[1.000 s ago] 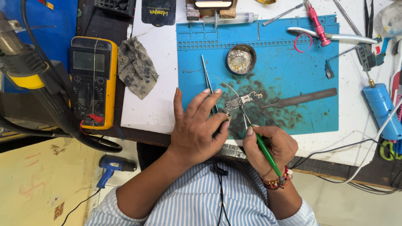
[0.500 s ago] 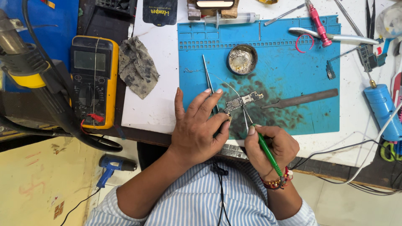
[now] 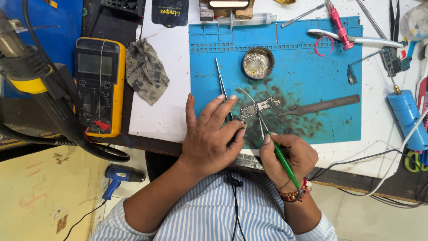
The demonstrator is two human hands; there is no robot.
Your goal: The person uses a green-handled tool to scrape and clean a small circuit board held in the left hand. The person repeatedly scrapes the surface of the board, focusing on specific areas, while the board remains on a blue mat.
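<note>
Small circuit board [image 3: 260, 107] lies approx. mid-front of the blue work mat [image 3: 312, 67], tilted, its right end higher. Left hand [image 3: 209, 136] is spread flat over the mat's near-left edge, fingers fanned, fingertips by the board's left end; thumb and forefinger look pinched at the board's lower-left corner, but can't tell if they actually grip it. Right hand [image 3: 290, 156] is closed round a green-handled soldering iron [image 3: 278, 154], held pen-style, metal tip up against the board's underside edge. Thin solder wire [image 3: 243, 91] curves across the mat towards the board.

Tweezers [image 3: 221, 85] lie on the mat just left of the board, partly under the left fingers. Round tin [image 3: 257, 63] w/ shiny residue sits behind the board. Flat metal spudger [image 3: 318, 106] lies to the right, apart from it. Yellow multimeter [image 3: 99, 85] and a stained grey rag [image 3: 146, 70] sit on the counter [image 3: 169, 116] to the left, well apart. Pink-handled screwdriver [image 3: 338, 24] rests at the mat's far-right corner.
</note>
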